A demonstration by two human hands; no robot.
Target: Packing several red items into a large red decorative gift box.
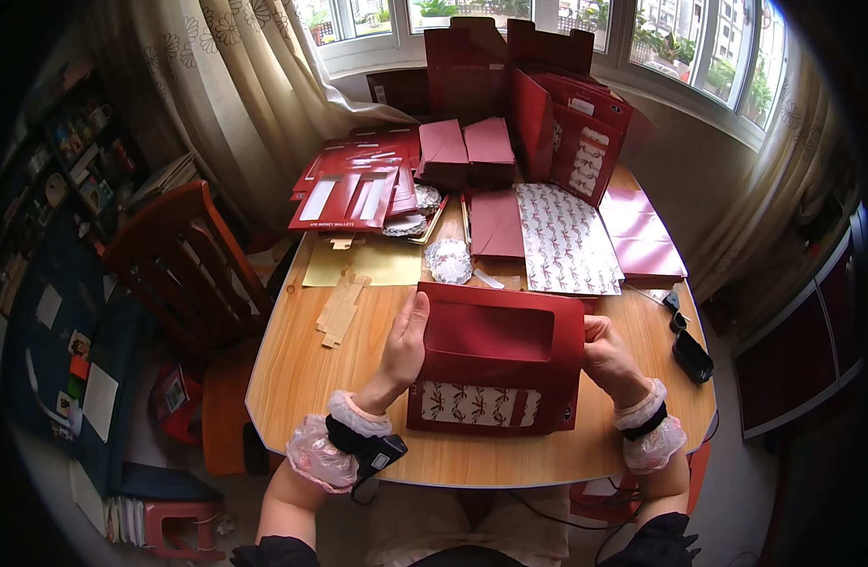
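Note:
Between both hands, over the near part of the table, is a dark red cardboard sleeve with an upper flap folded back. The flap has a cut-out window, and a second window lower down shows white paper with a bow-and-sprig pattern. My left hand grips the left edge, its thumb along the side. My right hand pinches the right edge with fingers curled. Beyond the sleeve lie a patterned white sheet, a stack of pink-red envelopes and a white scalloped paper piece.
Red window cards are piled at the back left, beside more envelope stacks. Filled red sleeves stand at the back right. A tan cardboard strip lies left; a black strapped device sits at the right edge. A wooden chair adjoins the table.

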